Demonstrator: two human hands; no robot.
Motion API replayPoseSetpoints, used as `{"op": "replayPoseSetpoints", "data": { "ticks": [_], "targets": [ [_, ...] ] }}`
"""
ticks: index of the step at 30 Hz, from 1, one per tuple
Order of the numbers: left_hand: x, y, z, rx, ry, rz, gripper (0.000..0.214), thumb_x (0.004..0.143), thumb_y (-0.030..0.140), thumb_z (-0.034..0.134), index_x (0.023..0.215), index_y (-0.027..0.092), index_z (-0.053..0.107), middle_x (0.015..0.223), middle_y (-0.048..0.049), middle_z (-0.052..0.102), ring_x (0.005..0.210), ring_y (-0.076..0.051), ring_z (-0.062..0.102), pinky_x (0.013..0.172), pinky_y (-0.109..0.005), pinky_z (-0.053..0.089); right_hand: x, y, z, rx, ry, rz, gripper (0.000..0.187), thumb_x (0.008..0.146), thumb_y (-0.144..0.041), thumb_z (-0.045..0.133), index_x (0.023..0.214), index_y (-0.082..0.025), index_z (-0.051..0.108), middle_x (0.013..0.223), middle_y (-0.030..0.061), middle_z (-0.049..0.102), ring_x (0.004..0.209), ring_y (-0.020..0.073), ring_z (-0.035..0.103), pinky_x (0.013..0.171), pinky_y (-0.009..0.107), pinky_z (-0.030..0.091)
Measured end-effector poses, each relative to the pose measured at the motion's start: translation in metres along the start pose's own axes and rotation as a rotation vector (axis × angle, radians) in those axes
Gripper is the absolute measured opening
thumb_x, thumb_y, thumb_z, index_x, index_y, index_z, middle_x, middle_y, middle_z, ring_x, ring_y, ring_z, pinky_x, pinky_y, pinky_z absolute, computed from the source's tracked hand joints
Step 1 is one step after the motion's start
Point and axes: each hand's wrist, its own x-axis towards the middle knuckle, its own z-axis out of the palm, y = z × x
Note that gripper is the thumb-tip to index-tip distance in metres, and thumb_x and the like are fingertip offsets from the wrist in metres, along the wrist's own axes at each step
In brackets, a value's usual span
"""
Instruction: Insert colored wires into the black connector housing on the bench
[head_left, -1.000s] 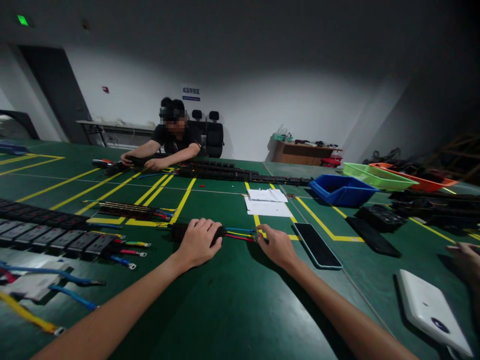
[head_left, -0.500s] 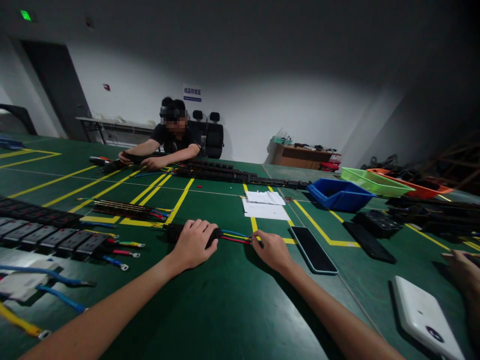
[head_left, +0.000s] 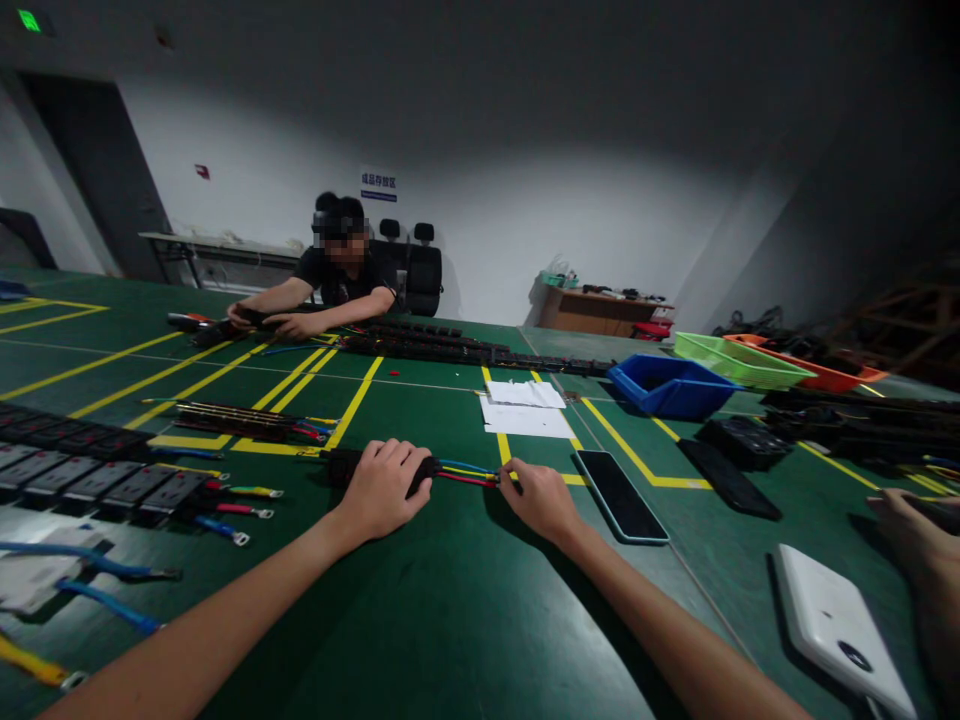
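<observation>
On green tabletop, mid-view, black strip lies under L hand; I've its fingers curled round it. R hand: thumb & fingers pinch ends of blue, yellow + red wires. Phone nr R hand; white sheets beyond, blue bin farther R.

**Wall sign: 5 chars. we can read**

On the back wall, abv. the black chairs, we read 成品存放区 (i.e. finished product storage area), dark chars. on a pale sign. Any txt on the blue strip under it is too small for us. Upper L, a lit green sign shows a pale shape we can't make out. Red plate nr. the door: too blurry, ditto the dark oval on the white gadget.
</observation>
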Motion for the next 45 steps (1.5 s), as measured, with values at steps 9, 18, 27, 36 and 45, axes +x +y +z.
{"op": "replayPoseSetpoints", "data": {
  "ticks": [9, 18, 27, 36, 45],
  "targets": [
    [0.0003, -0.0002, -0.0001, 0.003, -0.007, 0.001, 0.038, 0.097, 0.041, 0.046, 0.123, 0.019, 0.062, 0.111, -0.0100, 0.066, 0.100, -0.026, 0.057, 0.091, -0.044, 0.040, -0.0005, -0.0017, -0.0027, 0.007, 0.034, 0.011, 0.028, 0.099, -0.032, 0.044, 0.115, -0.020, 0.064, 0.077, 0.0030, 0.074, 0.065, 0.0186, 0.068, 0.060, 0.026, 0.035],
    [0.0002, -0.0007, -0.0005, -0.010, -0.006, 0.002, 0.038, 0.097, 0.041, 0.047, 0.123, 0.019, 0.063, 0.112, -0.0098, 0.067, 0.101, -0.026, 0.058, 0.091, -0.044, 0.041, -0.0005, -0.0014, -0.0010, 0.004, 0.033, 0.016, 0.027, 0.100, -0.032, 0.044, 0.111, -0.021, 0.066, 0.080, 0.0025, 0.075, 0.067, 0.0185, 0.069, 0.060, 0.027, 0.036],
    [0.0006, 0.0002, -0.0004, 0.022, -0.019, -0.005, 0.038, 0.096, 0.041, 0.047, 0.123, 0.019, 0.063, 0.112, -0.0097, 0.067, 0.102, -0.026, 0.058, 0.092, -0.043, 0.041, 0.0001, -0.0023, -0.0015, -0.019, -0.037, 0.049, 0.026, 0.099, -0.033, 0.045, 0.110, -0.022, 0.067, 0.081, 0.0029, 0.075, 0.070, 0.0187, 0.069, 0.061, 0.026, 0.034],
    [0.0003, 0.0008, -0.0020, 0.016, -0.022, -0.004, 0.039, 0.097, 0.041, 0.046, 0.124, 0.019, 0.063, 0.112, -0.0093, 0.067, 0.102, -0.026, 0.059, 0.092, -0.043, 0.042, 0.0003, -0.0028, -0.0032, -0.014, -0.013, 0.030, 0.024, 0.099, -0.032, 0.046, 0.105, -0.022, 0.068, 0.079, 0.0028, 0.075, 0.069, 0.0191, 0.069, 0.060, 0.027, 0.031],
    [-0.0001, -0.0005, -0.0009, 0.021, -0.012, -0.001, 0.038, 0.096, 0.041, 0.047, 0.123, 0.020, 0.063, 0.112, -0.0094, 0.067, 0.101, -0.025, 0.059, 0.090, -0.043, 0.042, -0.0006, -0.0002, -0.0007, 0.017, 0.038, 0.023, 0.028, 0.100, -0.034, 0.044, 0.113, -0.021, 0.065, 0.075, 0.0019, 0.074, 0.063, 0.0182, 0.066, 0.059, 0.027, 0.032]
  ]
}}
